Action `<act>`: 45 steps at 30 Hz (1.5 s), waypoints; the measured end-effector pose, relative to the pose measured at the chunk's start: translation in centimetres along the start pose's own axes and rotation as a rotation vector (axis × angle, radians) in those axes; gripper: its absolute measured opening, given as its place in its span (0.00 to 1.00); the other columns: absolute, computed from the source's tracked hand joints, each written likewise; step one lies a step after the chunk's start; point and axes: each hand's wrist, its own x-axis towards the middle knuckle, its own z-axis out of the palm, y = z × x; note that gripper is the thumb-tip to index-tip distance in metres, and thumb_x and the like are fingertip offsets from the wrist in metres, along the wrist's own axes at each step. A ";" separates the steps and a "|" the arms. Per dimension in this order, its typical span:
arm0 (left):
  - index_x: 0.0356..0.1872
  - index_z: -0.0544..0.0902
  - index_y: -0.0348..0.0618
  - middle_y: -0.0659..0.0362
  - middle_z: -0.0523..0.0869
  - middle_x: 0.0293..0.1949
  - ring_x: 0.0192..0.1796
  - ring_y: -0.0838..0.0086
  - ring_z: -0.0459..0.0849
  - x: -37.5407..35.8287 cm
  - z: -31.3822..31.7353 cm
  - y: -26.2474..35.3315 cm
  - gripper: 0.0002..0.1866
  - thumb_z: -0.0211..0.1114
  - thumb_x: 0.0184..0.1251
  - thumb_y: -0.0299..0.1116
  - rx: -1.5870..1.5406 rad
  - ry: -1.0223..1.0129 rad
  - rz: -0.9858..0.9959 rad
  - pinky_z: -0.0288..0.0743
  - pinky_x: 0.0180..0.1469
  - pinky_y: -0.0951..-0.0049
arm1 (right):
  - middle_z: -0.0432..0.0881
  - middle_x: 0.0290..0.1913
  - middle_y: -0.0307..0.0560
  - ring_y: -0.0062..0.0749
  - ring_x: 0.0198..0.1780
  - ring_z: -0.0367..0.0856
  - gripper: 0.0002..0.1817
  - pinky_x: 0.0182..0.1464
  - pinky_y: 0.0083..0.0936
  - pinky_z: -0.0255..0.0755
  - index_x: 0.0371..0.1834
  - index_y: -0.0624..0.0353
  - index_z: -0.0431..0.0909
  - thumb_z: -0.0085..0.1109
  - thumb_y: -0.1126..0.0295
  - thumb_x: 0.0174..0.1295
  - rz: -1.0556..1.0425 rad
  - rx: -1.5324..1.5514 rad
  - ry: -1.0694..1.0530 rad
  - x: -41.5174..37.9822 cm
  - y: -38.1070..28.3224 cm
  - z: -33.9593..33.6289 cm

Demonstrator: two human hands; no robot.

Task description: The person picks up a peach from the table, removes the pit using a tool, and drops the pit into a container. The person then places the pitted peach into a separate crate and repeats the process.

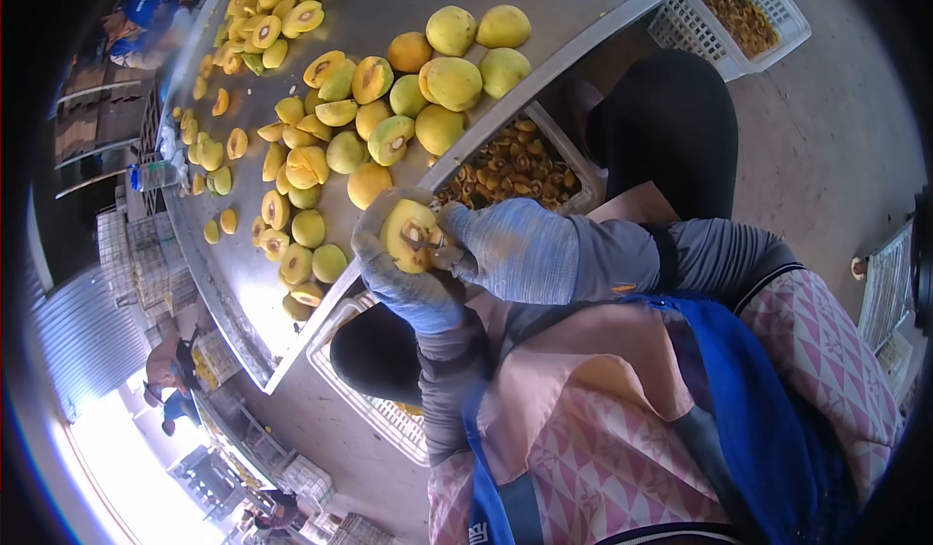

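A halved yellow fruit (pixel 406 234) with its cut face and pit area showing is held in my left hand (pixel 403 287), whose gloved fingers wrap round its outer side. My right hand (pixel 501 248), in a grey-blue glove, is closed against the cut face. A small dark tool tip (pixel 420 244) shows at the fruit's centre; its handle is hidden in my right hand. Both hands are at the edge of the metal table (pixel 321 326), just beside whole and halved yellow-green fruits (pixel 345 152).
A crate (pixel 588 177) of brown pits and scraps stands below the table edge, with another white crate (pixel 792 30) at the upper right. My knees flank the near crate. A white basket (pixel 403 433) is under the table corner. People (pixel 175 375) are in the left background.
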 end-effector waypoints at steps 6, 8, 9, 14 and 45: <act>0.47 0.78 0.33 0.51 0.84 0.37 0.40 0.69 0.82 0.9 -0.8 0.4 0.30 0.38 0.80 0.52 0.042 -0.110 -0.157 0.78 0.47 0.71 | 0.77 0.20 0.53 0.49 0.18 0.78 0.15 0.19 0.40 0.71 0.41 0.61 0.74 0.55 0.58 0.68 -0.054 -0.103 -0.064 -0.2 0.4 -0.4; 0.46 0.79 0.33 0.51 0.84 0.38 0.39 0.69 0.82 1.4 -1.1 0.2 0.31 0.38 0.79 0.54 0.050 -0.151 -0.166 0.78 0.45 0.72 | 0.78 0.21 0.53 0.49 0.19 0.79 0.15 0.21 0.40 0.72 0.40 0.60 0.74 0.55 0.58 0.68 0.011 -0.091 -0.105 -0.1 0.5 -0.5; 0.45 0.79 0.33 0.51 0.84 0.38 0.38 0.70 0.82 1.5 -1.0 0.3 0.32 0.39 0.79 0.56 0.056 -0.194 -0.174 0.78 0.43 0.73 | 0.78 0.21 0.53 0.49 0.19 0.79 0.15 0.21 0.40 0.72 0.40 0.60 0.74 0.55 0.58 0.68 0.014 -0.092 -0.103 -0.3 0.5 -0.3; 0.45 0.80 0.33 0.53 0.85 0.38 0.34 0.70 0.82 0.3 -0.7 0.3 0.35 0.43 0.76 0.62 0.076 -0.005 -0.231 0.78 0.39 0.74 | 0.79 0.23 0.54 0.51 0.22 0.80 0.15 0.24 0.41 0.73 0.41 0.60 0.74 0.53 0.58 0.70 0.008 -0.056 -0.198 -0.3 0.3 -0.6; 0.40 0.84 0.37 0.55 0.86 0.35 0.37 0.71 0.84 -3.2 -19.6 4.5 0.12 0.58 0.73 0.35 0.813 0.123 0.249 0.81 0.44 0.69 | 0.81 0.26 0.57 0.55 0.32 0.83 0.17 0.36 0.45 0.76 0.46 0.58 0.78 0.56 0.55 0.66 0.083 -0.268 -0.374 -1.0 1.3 -2.1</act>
